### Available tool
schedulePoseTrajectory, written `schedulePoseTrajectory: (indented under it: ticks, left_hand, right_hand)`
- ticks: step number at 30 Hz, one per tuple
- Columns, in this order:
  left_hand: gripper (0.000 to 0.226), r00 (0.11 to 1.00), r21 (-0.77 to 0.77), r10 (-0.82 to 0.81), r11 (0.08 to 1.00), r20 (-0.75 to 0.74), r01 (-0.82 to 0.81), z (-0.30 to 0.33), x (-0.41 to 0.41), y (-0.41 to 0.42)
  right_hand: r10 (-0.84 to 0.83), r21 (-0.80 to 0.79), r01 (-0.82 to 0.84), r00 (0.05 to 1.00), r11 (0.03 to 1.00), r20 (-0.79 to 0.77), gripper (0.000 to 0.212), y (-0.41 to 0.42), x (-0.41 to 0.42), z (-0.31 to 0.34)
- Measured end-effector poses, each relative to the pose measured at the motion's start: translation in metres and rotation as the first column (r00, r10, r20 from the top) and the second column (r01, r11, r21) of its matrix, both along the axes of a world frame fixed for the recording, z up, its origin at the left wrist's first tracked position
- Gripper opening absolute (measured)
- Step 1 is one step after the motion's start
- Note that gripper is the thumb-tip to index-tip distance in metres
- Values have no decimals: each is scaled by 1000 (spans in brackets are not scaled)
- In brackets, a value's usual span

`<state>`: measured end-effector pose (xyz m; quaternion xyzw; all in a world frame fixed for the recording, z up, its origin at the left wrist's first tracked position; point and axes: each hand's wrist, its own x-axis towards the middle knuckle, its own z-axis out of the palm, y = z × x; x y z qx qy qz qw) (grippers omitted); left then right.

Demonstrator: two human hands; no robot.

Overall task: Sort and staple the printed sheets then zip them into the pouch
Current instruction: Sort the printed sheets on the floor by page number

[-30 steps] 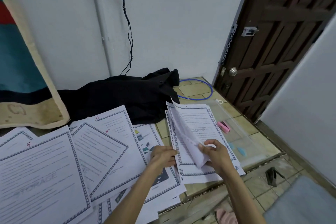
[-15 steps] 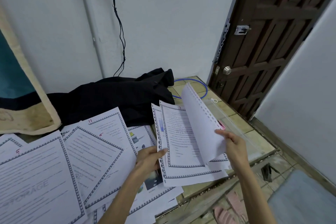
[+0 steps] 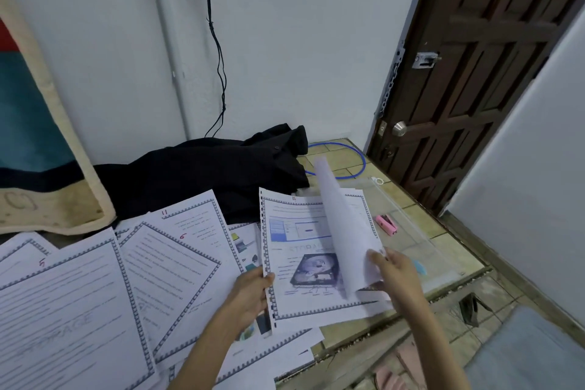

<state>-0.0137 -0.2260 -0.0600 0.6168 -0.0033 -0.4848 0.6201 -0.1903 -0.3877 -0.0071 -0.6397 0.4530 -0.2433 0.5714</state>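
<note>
My left hand pinches the left edge of a small stack of printed sheets, whose top page shows a hard-drive picture. My right hand holds the lower right corner of a lifted sheet that curls upward over the stack. Several other bordered sheets with red numbers lie fanned across the tiled surface to the left. A pink stapler lies to the right of the stack. The clear zip pouch lies flat beside the stapler.
A black garment is heaped against the white wall behind the sheets. A blue cable loop lies near the dark wooden door. The tiled surface ends in an edge at the right front, with floor below.
The stack has been leafed further: another page was turned, and the page with the hard-drive picture now shows. My right hand holds the lifted sheet further right and upright.
</note>
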Motion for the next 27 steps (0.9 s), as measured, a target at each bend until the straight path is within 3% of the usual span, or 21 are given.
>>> schedulePoseTrajectory:
  ticks: [3, 5, 8, 10, 12, 13, 15, 17, 19, 21, 23, 24, 27]
  left_hand:
    - [26, 1000, 16, 12, 1000, 2, -12, -3, 1, 0]
    - [25, 1000, 16, 16, 1000, 0, -16, -4, 0, -2]
    - [28, 1000, 15, 7, 1000, -25, -6, 2, -5, -12]
    - [35, 996, 5, 24, 1000, -83, -23, 12, -8, -16]
    - [47, 995, -9, -11, 1000, -99, 10, 24, -9, -16]
    - [49, 998, -7, -48, 999, -52, 47, 32, -8, -12]
    - [40, 976, 93, -81, 994, 203, 63, 44, 5, 8]
    - [38, 875, 232, -50, 970, 482, -72, 45, 31, 46]
    - [46, 750, 381, -27, 874, 661, -303, 44, 61, 101]
    - [54, 685, 572, -84, 628, 723, -527, 41, 85, 161]
    - [71, 769, 728, -73, 391, 635, -564, 39, 99, 213]
    - [82, 818, 777, -24, 332, 574, -535, 40, 102, 231]
    - [110, 868, 822, 80, 290, 490, -490, 38, 103, 260]
  right_hand:
    - [-60, 86, 60, 998, 995, 7, 14, -11, -11, 0]
    - [-22, 28, 22, 1000, 999, 6, 17, -11, -12, 1]
    - [306, -178, -328, 941, 928, -143, 56, 6, -8, 8]
    - [525, -94, -554, 822, 827, -219, 91, 26, 2, 9]
    - [583, -43, -636, 730, 770, -355, 93, 44, 12, 4]
    - [557, -97, -670, 681, 736, -476, 96, 49, 14, 1]
    - [444, -161, -707, 586, 688, -677, 125, 49, 22, -6]
    - [375, -135, -740, 479, 658, -794, 127, 50, 33, -4]
    - [359, -88, -746, 415, 660, -836, 123, 59, 43, 4]
    - [384, -12, -805, 296, 594, -875, 144, 69, 49, 9]
    - [358, -1, -851, 222, 526, -907, 155, 77, 52, 9]
    - [362, 3, -854, 218, 520, -906, 154, 77, 53, 8]
    - [423, 19, -875, 215, 484, -880, 129, 71, 53, 6]
